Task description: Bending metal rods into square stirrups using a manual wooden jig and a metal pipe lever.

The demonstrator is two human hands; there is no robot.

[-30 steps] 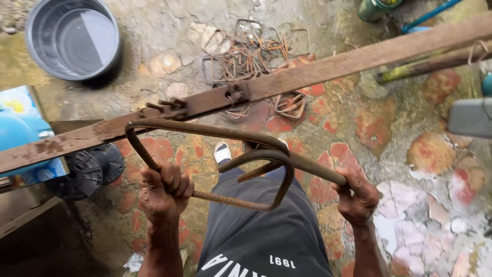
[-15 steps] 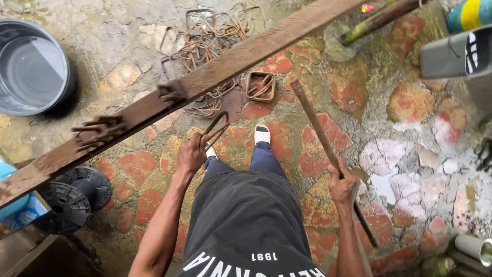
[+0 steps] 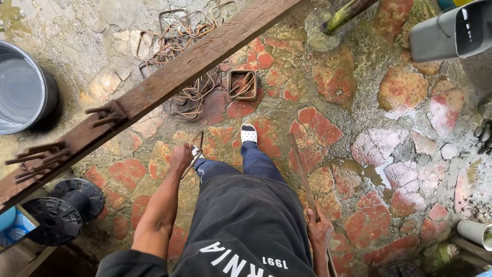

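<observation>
A rusty steel beam (image 3: 169,82) crosses the frame diagonally from lower left to top centre, above a grey tub (image 3: 23,87) at the left edge and a heap of bent wire stirrups (image 3: 179,56) at upper centre. Lower right, the right hand (image 3: 319,231) is closed around a long rusty rod (image 3: 302,169) angled toward the centre. Left of centre, the left hand (image 3: 180,156) appears to pinch a bent wire stirrup (image 3: 197,149) beside the knee.

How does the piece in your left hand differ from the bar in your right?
The bent rod in the left hand is thin and curved into a loop; the bar in the right hand is thicker, longer and straight. The rod hangs beside the left leg; the bar angles forward over the stone floor. Both look like rusty brown metal.
</observation>
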